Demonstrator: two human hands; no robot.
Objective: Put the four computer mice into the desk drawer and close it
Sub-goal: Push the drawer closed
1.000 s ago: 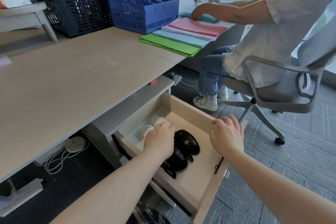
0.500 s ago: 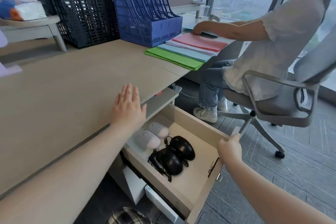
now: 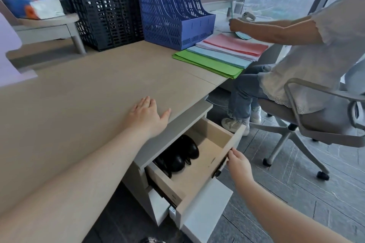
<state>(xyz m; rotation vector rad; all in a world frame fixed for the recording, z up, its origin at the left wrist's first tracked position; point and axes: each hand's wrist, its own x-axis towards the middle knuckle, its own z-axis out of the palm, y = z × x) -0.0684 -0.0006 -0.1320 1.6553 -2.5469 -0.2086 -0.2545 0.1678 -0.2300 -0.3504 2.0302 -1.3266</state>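
While the left hand [image 3: 147, 116] lies flat and released on the worktop [image 3: 83, 92], the right hand [image 3: 238, 163] has its fingers closed on the front edge of the half-open drawer [image 3: 215, 144]. Two black mice [image 3: 179, 155] lie inside, touching; any others are hidden under the worktop.

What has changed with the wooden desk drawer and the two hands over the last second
The left hand left the mice and now lies flat on the beige desk top. The right hand took the front of the wooden drawer and pushed it partway in, hiding the white mice. The two black mice stayed put.
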